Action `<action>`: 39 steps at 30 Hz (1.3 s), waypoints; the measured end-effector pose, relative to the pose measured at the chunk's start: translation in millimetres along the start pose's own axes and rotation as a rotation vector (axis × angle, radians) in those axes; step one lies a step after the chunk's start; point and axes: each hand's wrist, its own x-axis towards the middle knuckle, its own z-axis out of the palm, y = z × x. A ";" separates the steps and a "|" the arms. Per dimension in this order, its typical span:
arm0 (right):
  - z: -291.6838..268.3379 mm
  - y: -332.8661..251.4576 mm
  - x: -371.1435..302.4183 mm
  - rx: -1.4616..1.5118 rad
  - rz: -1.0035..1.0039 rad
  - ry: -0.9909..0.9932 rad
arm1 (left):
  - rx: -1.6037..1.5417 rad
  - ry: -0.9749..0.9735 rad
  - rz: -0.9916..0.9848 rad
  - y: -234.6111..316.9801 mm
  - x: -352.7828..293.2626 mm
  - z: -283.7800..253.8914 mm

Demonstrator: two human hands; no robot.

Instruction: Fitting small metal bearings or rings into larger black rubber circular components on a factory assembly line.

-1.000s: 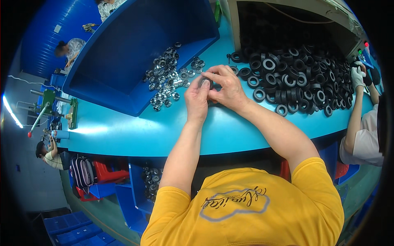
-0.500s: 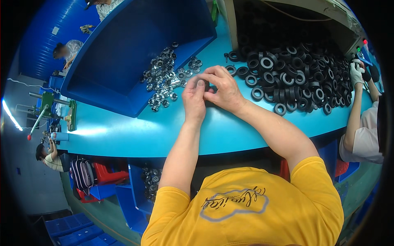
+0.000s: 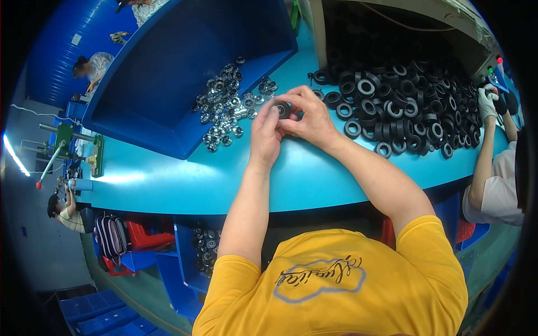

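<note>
Between both hands, above the blue-green tabletop (image 3: 314, 182), is a small wheel (image 3: 282, 110): a black tyre with a hub in its middle. My left hand (image 3: 264, 134) is closed on it from the left, thumb against the rim. My right hand (image 3: 314, 120) grips its right side with bent fingers and thumb. Just left of the hands lies a heap of shiny, clear or chrome-looking hubs (image 3: 227, 106), partly inside a tipped blue bin (image 3: 131, 126). On the right spreads a large pile of black rubber tyres (image 3: 386, 106).
A green hand press (image 3: 64, 140) with a red-knobbed lever stands at the far left. Close on the right, a co-worker's gloved hand (image 3: 486, 103) is beside the tyre pile. Below the table edge are a blue crate (image 3: 188, 263), red stools (image 3: 148, 238) and a striped backpack (image 3: 112, 238).
The wheel has turned in my fingers, so its round face with the hub now shows. My right fingers have shifted slightly around it. The piles look the same.
</note>
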 end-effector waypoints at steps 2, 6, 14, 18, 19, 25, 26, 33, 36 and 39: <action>-1.4 -4.9 0.4 0.014 0.019 -0.024 | 0.046 0.055 0.055 -3.0 0.2 2.1; 7.0 -0.8 -5.6 -0.008 -0.078 0.037 | 0.141 0.031 0.034 -2.8 -1.2 -11.3; -0.9 4.5 1.8 0.043 0.035 0.049 | 0.057 -0.017 0.037 -5.2 3.6 -1.6; -0.2 3.9 1.1 0.037 0.030 0.006 | 0.059 0.023 0.083 -11.2 3.5 -2.8; -0.9 6.1 1.6 0.050 0.030 -0.019 | 0.066 0.027 0.091 -11.9 4.2 -3.4; -4.6 13.6 0.8 0.485 0.168 -0.185 | 0.164 0.108 0.070 -6.3 5.7 -11.1; -5.6 16.4 1.1 0.603 0.245 -0.202 | 0.196 0.091 0.070 -0.5 1.6 -4.8; -7.1 15.3 2.6 0.603 0.383 -0.210 | 0.459 0.167 0.113 -4.9 4.0 -7.2; -8.2 18.5 4.1 0.722 0.492 -0.180 | 0.466 0.109 0.138 -3.2 3.8 -0.6; -13.5 20.1 7.0 0.778 0.592 -0.135 | 0.375 0.038 0.218 -2.1 -1.7 15.5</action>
